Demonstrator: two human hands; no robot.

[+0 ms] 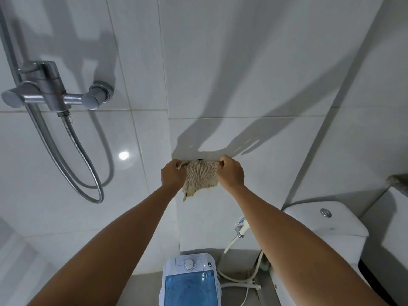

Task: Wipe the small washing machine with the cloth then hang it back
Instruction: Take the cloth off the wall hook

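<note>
Between left hand [172, 174] and right hand [231, 172], cloth [201, 176] pinched at both top corners; far below, small washing machine [191, 280].

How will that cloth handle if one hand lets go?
Likely floppy: the cloth sags below the top edge that the left hand and right hand pinch. Probably light; its coarse weave looks thin. The ragged lower corner may snag.

Both arms raised toward tiled wall [242, 62]. Left hand [172, 175] and right hand [231, 173] pinch top corners of beige cloth [201, 176], stretched between them, against wall at small dark hook [200, 159]. Small washing machine [191, 281] on floor below cloth. Toilet cistern [320, 219] right of machine; shower mixer [55, 91] upper left of cloth.
</note>
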